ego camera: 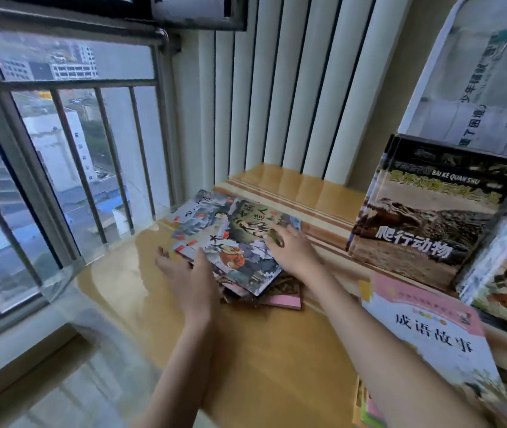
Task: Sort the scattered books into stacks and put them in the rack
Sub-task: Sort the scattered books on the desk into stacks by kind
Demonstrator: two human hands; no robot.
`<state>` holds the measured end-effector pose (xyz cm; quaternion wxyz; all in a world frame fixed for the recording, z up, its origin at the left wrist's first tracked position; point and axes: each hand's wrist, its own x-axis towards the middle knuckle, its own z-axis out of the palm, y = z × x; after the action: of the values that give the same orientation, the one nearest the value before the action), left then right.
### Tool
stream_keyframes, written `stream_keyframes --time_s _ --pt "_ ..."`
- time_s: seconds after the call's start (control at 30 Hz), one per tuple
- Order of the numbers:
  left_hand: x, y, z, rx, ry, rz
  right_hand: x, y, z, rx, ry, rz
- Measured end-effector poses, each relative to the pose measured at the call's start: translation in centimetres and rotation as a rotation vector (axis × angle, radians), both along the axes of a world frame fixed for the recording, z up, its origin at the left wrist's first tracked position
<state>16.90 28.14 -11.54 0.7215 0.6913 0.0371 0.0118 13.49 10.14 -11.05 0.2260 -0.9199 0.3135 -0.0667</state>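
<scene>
- Your left hand, fingers spread, touches the glossy flat comic books
- Your right hand lies flat, fingers apart, atop them on the wooden sill

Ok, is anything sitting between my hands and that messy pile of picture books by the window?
Nothing visible is. The right hand already rests flat on the top book of the pile, and the left hand is open against the pile's left edge, with only bare wooden ledge around it.

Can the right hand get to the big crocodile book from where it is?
Probably yes. The right hand rests flat on the pile of picture books, and the crocodile book leans upright just to its right on the wooden ledge. Nothing lies between them.
</scene>
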Motion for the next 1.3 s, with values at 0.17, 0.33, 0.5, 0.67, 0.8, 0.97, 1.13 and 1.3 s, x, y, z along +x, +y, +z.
stream_keyframes --time_s 0.17,0.33,0.5,0.67,0.8,0.97,1.13,1.3 --pt "0.3 -1.1 0.7 -0.336 0.051 -0.291 0.6 0.3 -0.3 -0.096 -0.109 -0.047" --pt "1.8 -2.2 1.0 -0.193 0.053 -0.402 0.0 0.2 1.0 -0.138 -0.1 0.055" --pt "2.8 -2.2 1.0 -0.341 0.188 -0.424 -0.4 1.0 2.1 0.075 -0.189 0.332" --pt "3.2 -0.9 1.1 -0.319 0.127 -0.55 -1.5 -0.7 3.1 -0.003 -0.615 0.036" --pt "2.0 -0.3 1.7 -0.233 -0.019 -0.645 -2.7 -1.9 3.5 -0.067 -0.63 -0.098" --pt "1.1 0.0 2.3 -0.22 -0.14 -0.565 -2.7 -1.6 4.1 -0.245 -0.829 -0.213" --pt "1.1 -0.8 5.5 -0.192 -0.273 -0.574 -2.8 -0.1 3.8 -0.177 -0.924 0.013" --pt "1.7 -2.2 6.1 -0.071 -0.503 -0.517 -2.8 -0.2 4.5 0.278 -1.178 -0.102"
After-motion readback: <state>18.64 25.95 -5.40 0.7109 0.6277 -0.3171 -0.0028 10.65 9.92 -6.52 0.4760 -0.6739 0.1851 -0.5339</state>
